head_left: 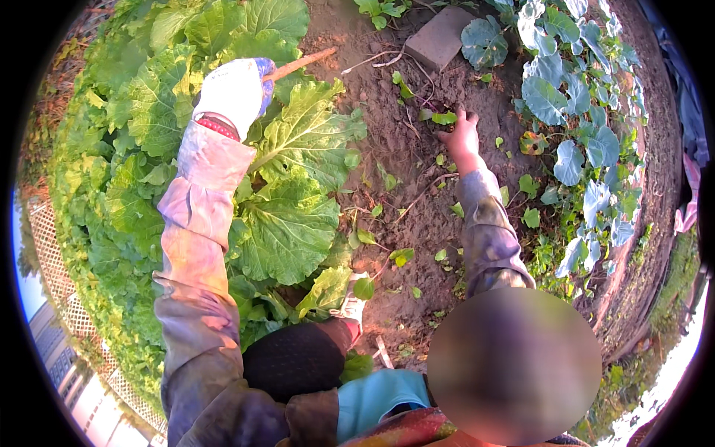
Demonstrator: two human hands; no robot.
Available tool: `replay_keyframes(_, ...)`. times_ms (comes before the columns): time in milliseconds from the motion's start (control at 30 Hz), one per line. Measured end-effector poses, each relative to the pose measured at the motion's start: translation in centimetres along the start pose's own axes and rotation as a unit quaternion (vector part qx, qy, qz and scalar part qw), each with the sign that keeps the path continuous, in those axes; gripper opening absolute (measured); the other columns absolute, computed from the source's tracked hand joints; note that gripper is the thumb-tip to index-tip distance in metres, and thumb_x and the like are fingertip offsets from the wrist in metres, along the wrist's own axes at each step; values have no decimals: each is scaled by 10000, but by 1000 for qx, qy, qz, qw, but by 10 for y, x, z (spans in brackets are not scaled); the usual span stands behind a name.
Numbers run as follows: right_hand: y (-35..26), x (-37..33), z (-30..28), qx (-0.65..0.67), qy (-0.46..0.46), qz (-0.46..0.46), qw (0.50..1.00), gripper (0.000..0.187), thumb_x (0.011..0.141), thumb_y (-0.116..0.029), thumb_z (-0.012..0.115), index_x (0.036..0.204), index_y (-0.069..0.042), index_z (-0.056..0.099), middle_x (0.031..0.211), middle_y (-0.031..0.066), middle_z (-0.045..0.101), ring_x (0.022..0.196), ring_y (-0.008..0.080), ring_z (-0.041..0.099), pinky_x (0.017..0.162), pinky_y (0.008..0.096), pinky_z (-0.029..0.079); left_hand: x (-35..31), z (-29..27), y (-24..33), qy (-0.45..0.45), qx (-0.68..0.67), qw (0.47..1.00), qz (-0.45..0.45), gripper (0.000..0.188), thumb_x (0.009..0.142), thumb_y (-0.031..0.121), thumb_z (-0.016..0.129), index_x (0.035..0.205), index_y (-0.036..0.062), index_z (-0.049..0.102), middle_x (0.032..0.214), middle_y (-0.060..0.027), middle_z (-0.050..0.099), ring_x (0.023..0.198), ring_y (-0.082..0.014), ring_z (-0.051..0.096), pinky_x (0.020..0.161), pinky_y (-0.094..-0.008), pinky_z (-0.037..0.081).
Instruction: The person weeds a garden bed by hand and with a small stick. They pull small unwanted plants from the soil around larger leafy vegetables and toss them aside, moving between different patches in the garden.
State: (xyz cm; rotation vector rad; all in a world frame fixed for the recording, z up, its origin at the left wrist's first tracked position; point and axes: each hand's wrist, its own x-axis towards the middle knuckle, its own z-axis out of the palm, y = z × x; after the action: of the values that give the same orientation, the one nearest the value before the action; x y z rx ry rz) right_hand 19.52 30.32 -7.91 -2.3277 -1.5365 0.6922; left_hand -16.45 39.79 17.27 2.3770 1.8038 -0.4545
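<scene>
Small green weed seedling sprouting from bare brown soil sits at the fingertips of the bare right hand, lying just beyond and slightly left of it, toward the top of the head view. That hand's fingers are spread apart and pressed down toward the dirt; whether any of them has closed on the little plant cannot be told. The right sleeve, a mottled grey-purple fabric, runs up from the lower middle of the frame, so this hand is far the nearer of the two to the seedling.

Nearest the camera are a dark knee and a turquoise garment at the lower edge. From there the left sleeve reaches up and left across a bed of broad, crinkled, light-green cabbage leaves. At its end the left hand, in a white work glove with a blue cuff edge and red wrist band, is clamped on a thin orange-brown wooden stick, whose long axis points up and to the right, out over the dirt, well apart from the seedling.

The ground between the two hands is loose, clumpy soil strewn with small leaves and thin dry stems. Farther off, a flat grey stone slab lies on the dirt beyond the seedling, and blue-green, rounded brassica leaves crowd the right side. A wire mesh fence borders the leafy bed at far left.
</scene>
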Motion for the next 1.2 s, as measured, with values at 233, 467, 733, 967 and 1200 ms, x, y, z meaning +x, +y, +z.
replay_keyframes(233,8,4,28,-43,18,19,999,489,684,-180,774,1139,-92,617,1381,260,392,1042,375,591,898,406,494,2,7,5,45,62,997,21,248,864,321,557,1075,221,644,868,-131,666,771,-316,644,691,-429,521)
replay_keyframes(467,-2,16,32,-32,38,36,998,383,751,-166,698,1124,-116,629,1283,150,510,1003,353,610,846,421,510,-1,-1,26,42,75,996,15,235,875,267,559,1086,196,638,850,-121,665,763,-275,656,674,-403,526)
replay_keyframes(733,40,-35,16,75,30,-16,997,554,772,-109,656,1284,0,476,1319,269,444,1162,411,498,958,412,451,6,-10,61,-11,57,998,-24,183,841,211,573,954,111,675,894,-146,682,821,-329,666,719,-444,525)
replay_keyframes(967,64,-340,-25,224,-61,90,968,284,788,-170,672,1021,-9,647,969,176,645,900,341,629,792,368,500,4,2,63,-4,82,996,-40,216,872,227,552,1011,117,677,937,-150,684,888,-329,662,755,-436,524)
replay_keyframes(1200,122,-610,-54,218,-159,230,935,300,746,-41,513,981,-82,695,919,167,681,903,325,649,816,380,500,-19,20,34,23,55,998,34,257,861,239,536,1039,104,664,916,-180,670,863,-356,646,742,-438,507)
